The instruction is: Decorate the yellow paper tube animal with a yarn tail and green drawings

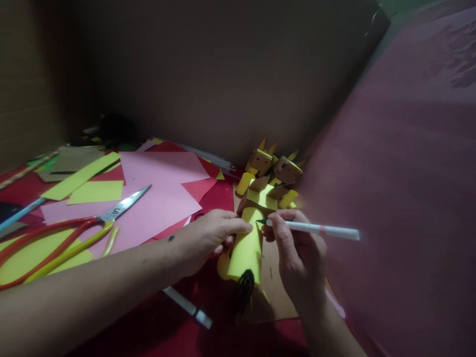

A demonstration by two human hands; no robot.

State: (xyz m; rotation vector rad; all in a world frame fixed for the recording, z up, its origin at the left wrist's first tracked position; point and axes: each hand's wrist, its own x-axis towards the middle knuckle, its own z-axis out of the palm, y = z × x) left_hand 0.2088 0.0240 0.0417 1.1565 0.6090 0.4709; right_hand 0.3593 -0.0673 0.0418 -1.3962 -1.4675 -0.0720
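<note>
A yellow paper tube figure (246, 250) lies on a brown cardboard piece (280, 282), with a black tassel (244, 287) at its near end and a boxy yellow and brown head (262, 196) at its far end. My left hand (223, 230) grips the tube's left side, thumb on top. In my right hand (299, 248) is a white marker (320, 228), pinched between the fingers; its dark tip is at the tube's upper right side. Two small cardboard animal heads with pointed ears, the left one (261, 159) and the right one (288, 169), stand just beyond.
Red and yellow handled scissors (106, 218) lie at the left on pink paper (156, 198) and yellow scraps (95, 192). Another white marker (188, 306) rests near the front. A dark cardboard wall (223, 74) rises behind, pink cloth (401, 198) at the right.
</note>
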